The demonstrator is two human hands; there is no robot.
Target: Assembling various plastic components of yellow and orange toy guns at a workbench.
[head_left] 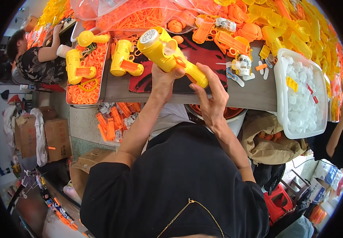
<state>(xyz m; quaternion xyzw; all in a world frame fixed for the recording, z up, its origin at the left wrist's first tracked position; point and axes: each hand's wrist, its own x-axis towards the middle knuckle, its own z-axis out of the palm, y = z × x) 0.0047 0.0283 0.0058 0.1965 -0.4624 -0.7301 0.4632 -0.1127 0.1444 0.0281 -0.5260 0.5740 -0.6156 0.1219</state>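
Over the table's front edge I hold a yellow plastic toy gun (159,49) with a white perforated disc in its wide end and an orange trigger. My left hand (163,80) grips its body from below. The thumb and fingers of my right hand (213,93) close on the end of its handle. Two similar yellow-and-orange toy guns, one upright (120,59) and another (74,67), are to the left. A dark red-and-black mat (139,81) lies beneath my hands. Right of it sits a white-and-clear motor unit (242,65) beside small flat pieces.
A tray (101,89) of small orange rings stands left. At right a white tub (280,87) holds translucent caps. Orange (147,18) and yellow (294,29) parts heap along the back. Below are a brown sack (264,146) and cardboard boxes (58,135). Another person (40,59) works at far left.
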